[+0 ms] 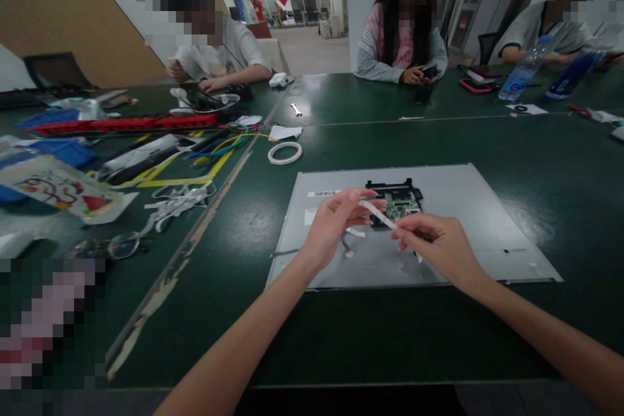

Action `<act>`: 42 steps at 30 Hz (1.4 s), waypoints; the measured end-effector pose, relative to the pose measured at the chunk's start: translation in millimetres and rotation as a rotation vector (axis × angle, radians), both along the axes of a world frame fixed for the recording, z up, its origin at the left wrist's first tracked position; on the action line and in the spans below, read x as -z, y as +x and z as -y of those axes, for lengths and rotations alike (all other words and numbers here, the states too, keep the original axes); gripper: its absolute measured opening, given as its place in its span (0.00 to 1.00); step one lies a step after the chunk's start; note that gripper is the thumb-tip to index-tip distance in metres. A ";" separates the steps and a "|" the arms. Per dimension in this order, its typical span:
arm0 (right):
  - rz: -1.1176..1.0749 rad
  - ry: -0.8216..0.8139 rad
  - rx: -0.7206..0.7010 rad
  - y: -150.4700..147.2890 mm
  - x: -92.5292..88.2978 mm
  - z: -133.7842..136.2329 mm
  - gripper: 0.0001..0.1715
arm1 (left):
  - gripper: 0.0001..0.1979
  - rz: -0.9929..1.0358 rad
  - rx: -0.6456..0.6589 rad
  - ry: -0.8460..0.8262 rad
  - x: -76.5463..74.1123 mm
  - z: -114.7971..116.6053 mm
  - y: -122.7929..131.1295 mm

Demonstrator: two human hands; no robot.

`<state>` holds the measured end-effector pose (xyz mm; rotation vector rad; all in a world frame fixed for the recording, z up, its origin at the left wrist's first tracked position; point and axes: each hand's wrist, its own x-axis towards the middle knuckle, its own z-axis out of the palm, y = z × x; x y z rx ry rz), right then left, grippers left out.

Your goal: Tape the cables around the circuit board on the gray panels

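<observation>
A narrow white strip (379, 214) is stretched between my two hands above a flat silver panel (468, 214); whether it is tape or a flat cable I cannot tell. My left hand (336, 218) pinches its upper end between thumb and fingers. At the lower end, the thumb and fingertips of my right hand (436, 244) are closed on it. Behind my hands, a green circuit board (397, 208) in a black bracket (394, 187) lies on the panel, partly hidden by my fingers. Short cable ends (347, 248) rest on the panel below my left hand.
A roll of white tape (285, 153) lies beyond the panel's left corner, and a small wrench (296, 110) farther back. Cables, glasses (124, 245) and packets clutter the left table. Several people sit across; two bottles (524, 71) stand tilted in view at the right.
</observation>
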<state>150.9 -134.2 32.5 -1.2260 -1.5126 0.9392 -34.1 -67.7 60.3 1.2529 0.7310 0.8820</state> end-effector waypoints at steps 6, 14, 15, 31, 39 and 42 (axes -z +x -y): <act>0.014 0.005 0.006 -1.7 1.5 -0.7 0.07 | 0.10 -0.144 0.082 0.073 -0.7 7.5 5.0; 0.116 0.030 0.013 -2.1 2.7 -0.7 0.10 | 0.09 -0.226 0.000 0.106 3.1 6.7 5.0; 0.124 0.041 0.012 -2.2 2.1 -0.3 0.10 | 0.08 -0.232 -0.006 0.119 2.5 7.3 5.3; 0.096 0.043 -0.008 -2.6 -4.0 1.5 0.06 | 0.15 -0.133 -0.016 -0.049 3.2 8.0 7.9; -0.105 -0.146 -0.098 -2.6 -7.0 -0.8 0.06 | 0.14 -0.098 -0.004 -0.087 4.1 8.1 6.5; -0.273 -0.276 -0.202 -1.6 -7.0 -2.5 0.07 | 0.16 -0.078 -0.018 -0.092 2.5 7.1 5.5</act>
